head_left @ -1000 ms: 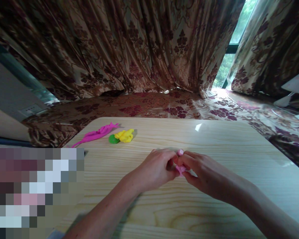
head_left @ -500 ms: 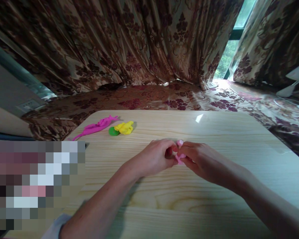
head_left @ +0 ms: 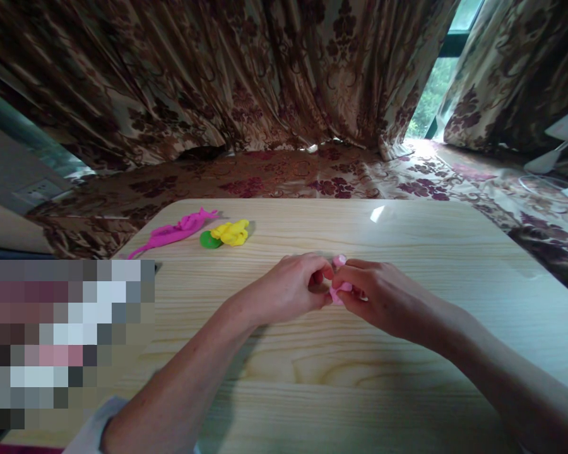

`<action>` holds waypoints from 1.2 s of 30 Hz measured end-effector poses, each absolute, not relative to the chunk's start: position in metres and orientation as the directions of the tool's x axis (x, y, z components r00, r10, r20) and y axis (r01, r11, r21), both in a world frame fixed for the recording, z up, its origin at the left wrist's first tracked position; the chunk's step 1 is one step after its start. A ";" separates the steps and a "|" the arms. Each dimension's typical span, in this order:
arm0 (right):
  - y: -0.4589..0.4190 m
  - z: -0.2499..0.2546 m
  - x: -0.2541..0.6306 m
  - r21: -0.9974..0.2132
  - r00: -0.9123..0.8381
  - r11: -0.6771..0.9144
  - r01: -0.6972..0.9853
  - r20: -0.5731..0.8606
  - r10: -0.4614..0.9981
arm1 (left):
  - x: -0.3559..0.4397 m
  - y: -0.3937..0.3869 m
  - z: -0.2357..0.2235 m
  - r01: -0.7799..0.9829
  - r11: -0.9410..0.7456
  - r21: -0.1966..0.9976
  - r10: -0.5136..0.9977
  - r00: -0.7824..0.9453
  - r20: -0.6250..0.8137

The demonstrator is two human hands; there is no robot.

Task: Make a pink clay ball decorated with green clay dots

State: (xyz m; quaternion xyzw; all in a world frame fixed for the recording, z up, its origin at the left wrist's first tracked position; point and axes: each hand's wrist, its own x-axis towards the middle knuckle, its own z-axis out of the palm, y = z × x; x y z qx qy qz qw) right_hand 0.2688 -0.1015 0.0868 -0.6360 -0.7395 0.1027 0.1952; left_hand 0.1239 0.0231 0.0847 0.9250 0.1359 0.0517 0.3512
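Note:
Both hands meet over the table around a small piece of light pink modelling clay (head_left: 339, 294). My right hand (head_left: 381, 290) pinches it between thumb and fingers. From the other side, my left hand (head_left: 291, 290) curls its fingers and thumb round to the clay's left edge, closed on it. A paler pink knob (head_left: 339, 260) shows just beyond the fingertips; whether it joins the held piece is hidden. Farther left lie a yellow clay lump (head_left: 231, 232), touching a green clay disc (head_left: 211, 239), and a long, ragged magenta strip of clay (head_left: 180, 230).
The light wood-grain table (head_left: 284, 372) has rounded far corners. Behind it are a flower-patterned cloth ledge (head_left: 274, 173) and heavy curtains (head_left: 274, 75). A white lamp (head_left: 565, 132) with a cable stands at far right. A blurred-out patch covers the lower left.
The whole view has shifted slightly, so the table and hands sit a little higher and further left. My right fingers have shifted slightly on the pink clay; both hands stay at it.

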 end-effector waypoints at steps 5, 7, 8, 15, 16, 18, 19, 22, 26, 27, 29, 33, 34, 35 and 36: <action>-0.098 0.083 0.264 -0.347 -0.079 0.129 0.929 0.155 0.985 | 0.124 0.023 0.086 0.202 -0.738 0.644 0.273 0.962 0.010; -0.099 0.086 0.265 -0.378 -0.088 0.137 0.916 0.143 0.986 | 0.124 0.022 0.087 0.190 -0.751 0.633 0.264 0.964 0.024; -0.100 0.088 0.266 -0.405 -0.109 0.155 0.901 0.134 0.985 | 0.124 0.022 0.087 0.187 -0.756 0.628 0.266 0.963 0.034; -0.106 0.095 0.277 -0.498 -0.178 0.193 0.845 0.078 0.981 | 0.125 0.020 0.087 0.169 -0.757 0.631 0.287 0.954 0.089; -0.105 0.095 0.278 -0.494 -0.175 0.188 0.849 0.074 0.982 | 0.125 0.020 0.086 0.164 -0.758 0.631 0.284 0.954 0.093; -0.103 0.092 0.278 -0.479 -0.174 0.190 0.857 0.078 0.982 | 0.125 0.020 0.086 0.156 -0.762 0.628 0.277 0.956 0.097; -0.102 0.090 0.278 -0.470 -0.178 0.196 0.860 0.084 0.980 | 0.125 0.020 0.085 0.155 -0.763 0.628 0.274 0.957 0.097; -0.100 0.087 0.276 -0.448 -0.180 0.200 0.871 0.088 0.980 | 0.125 0.021 0.084 0.153 -0.762 0.629 0.266 0.960 0.089; -0.101 0.088 0.272 -0.435 -0.126 0.163 0.885 0.112 0.986 | 0.125 0.021 0.084 0.163 -0.761 0.628 0.274 0.958 0.082; -0.102 0.089 0.273 -0.453 -0.126 0.164 0.876 0.113 0.986 | 0.125 0.021 0.085 0.167 -0.763 0.625 0.279 0.956 0.085; -0.104 0.094 0.275 -0.507 -0.135 0.167 0.846 0.101 0.986 | 0.125 0.021 0.085 0.177 -0.769 0.614 0.290 0.953 0.089; -0.107 0.103 0.282 -0.558 -0.105 0.144 0.817 0.103 0.989 | 0.125 0.020 0.087 0.200 -0.785 0.587 0.309 0.947 0.090; -0.107 0.104 0.283 -0.562 -0.110 0.154 0.813 0.111 0.988 | 0.124 0.020 0.087 0.203 -0.789 0.580 0.309 0.947 0.089; -0.107 0.105 0.283 -0.566 -0.126 0.171 0.807 0.117 0.985 | 0.124 0.020 0.087 0.206 -0.793 0.573 0.309 0.947 0.088; -0.106 0.105 0.283 -0.569 -0.146 0.190 0.800 0.123 0.982 | 0.123 0.020 0.088 0.207 -0.797 0.568 0.307 0.948 0.085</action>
